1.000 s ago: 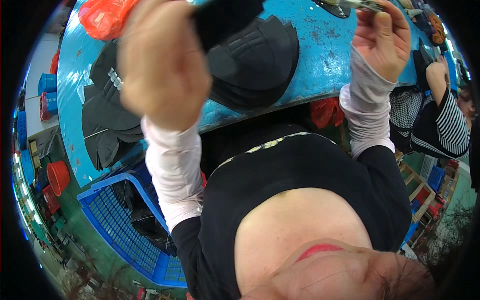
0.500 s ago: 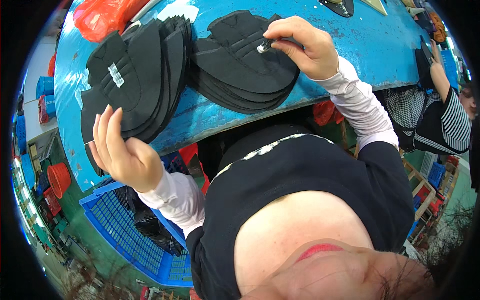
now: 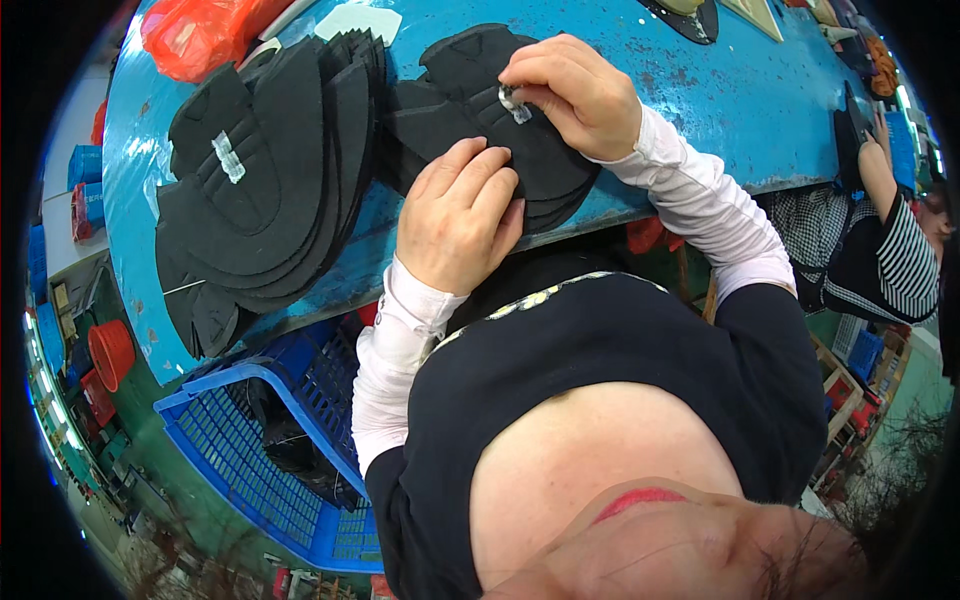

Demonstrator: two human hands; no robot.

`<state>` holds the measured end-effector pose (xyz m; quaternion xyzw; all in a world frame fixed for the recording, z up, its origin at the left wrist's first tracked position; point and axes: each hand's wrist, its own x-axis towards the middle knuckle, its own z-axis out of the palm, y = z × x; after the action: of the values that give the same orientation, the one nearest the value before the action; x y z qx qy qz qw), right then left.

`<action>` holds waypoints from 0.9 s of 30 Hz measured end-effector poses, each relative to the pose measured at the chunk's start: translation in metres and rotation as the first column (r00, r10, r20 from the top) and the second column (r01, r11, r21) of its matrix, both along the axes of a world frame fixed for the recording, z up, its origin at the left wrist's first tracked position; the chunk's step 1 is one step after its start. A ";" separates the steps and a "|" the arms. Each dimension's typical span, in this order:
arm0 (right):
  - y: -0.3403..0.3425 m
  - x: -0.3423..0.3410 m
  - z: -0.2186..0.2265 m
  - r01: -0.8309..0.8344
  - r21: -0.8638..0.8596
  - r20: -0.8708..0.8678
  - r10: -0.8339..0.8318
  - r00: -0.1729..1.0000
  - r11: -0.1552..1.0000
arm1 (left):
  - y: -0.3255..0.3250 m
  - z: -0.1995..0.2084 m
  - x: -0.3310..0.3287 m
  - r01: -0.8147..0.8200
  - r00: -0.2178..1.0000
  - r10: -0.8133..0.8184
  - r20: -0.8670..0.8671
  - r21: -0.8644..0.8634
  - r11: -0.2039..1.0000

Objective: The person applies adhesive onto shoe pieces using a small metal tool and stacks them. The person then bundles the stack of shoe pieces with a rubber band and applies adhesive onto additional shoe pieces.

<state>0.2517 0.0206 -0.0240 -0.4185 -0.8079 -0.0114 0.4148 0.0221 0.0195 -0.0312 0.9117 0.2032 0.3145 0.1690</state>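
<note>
White strip (image 3: 521,113) lies against the right grip (image 3: 582,100), perhaps partly pinched.

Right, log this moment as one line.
left hand: on right black stack | right hand: at white patch atop it | left black stack: another white patch on top, untouched | blue basket: beside table

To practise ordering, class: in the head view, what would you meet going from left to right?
Red round basket, left stack of black pieces, left hand, right hand, co-worker's striped sleeve.
</note>
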 end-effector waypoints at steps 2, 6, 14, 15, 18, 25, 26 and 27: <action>0.009 0.001 -0.004 0.008 0.026 -0.019 -0.008 1.000 1.000 | 0.000 0.000 0.001 0.000 1.000 0.000 0.003 -0.002 1.000; 0.018 0.001 -0.005 0.018 0.080 -0.009 -0.017 1.000 0.997 | -0.001 -0.001 0.000 -0.004 1.000 0.004 0.010 -0.005 1.000; 0.012 0.004 -0.004 -0.019 0.061 0.009 0.019 1.000 0.998 | -0.003 0.001 -0.002 -0.012 1.000 0.012 -0.026 0.004 1.000; 0.009 0.004 -0.003 -0.020 0.061 0.010 0.019 1.000 0.998 | -0.003 0.001 -0.001 -0.018 0.999 0.018 -0.033 0.008 1.000; -0.002 0.002 0.001 -0.023 0.016 0.045 0.022 0.999 1.000 | -0.004 0.003 0.001 -0.018 0.999 0.020 -0.048 0.040 0.999; -0.024 0.008 0.024 -0.027 -0.075 -0.009 0.027 1.000 0.997 | -0.006 0.013 0.006 -0.020 0.997 0.021 -0.076 0.015 1.000; -0.030 0.010 0.030 0.005 -0.068 -0.081 -0.010 0.997 0.998 | -0.005 0.013 0.007 -0.013 0.994 0.018 -0.108 0.043 0.999; -0.036 0.012 0.034 0.040 -0.103 -0.223 -0.062 0.973 0.994 | -0.005 0.013 0.008 0.001 0.991 0.009 -0.137 0.071 0.997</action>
<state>0.2638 -0.0152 0.0101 -0.4575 -0.7440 0.0651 0.4826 0.0304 0.0149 -0.0179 0.9362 0.2049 0.2584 0.1216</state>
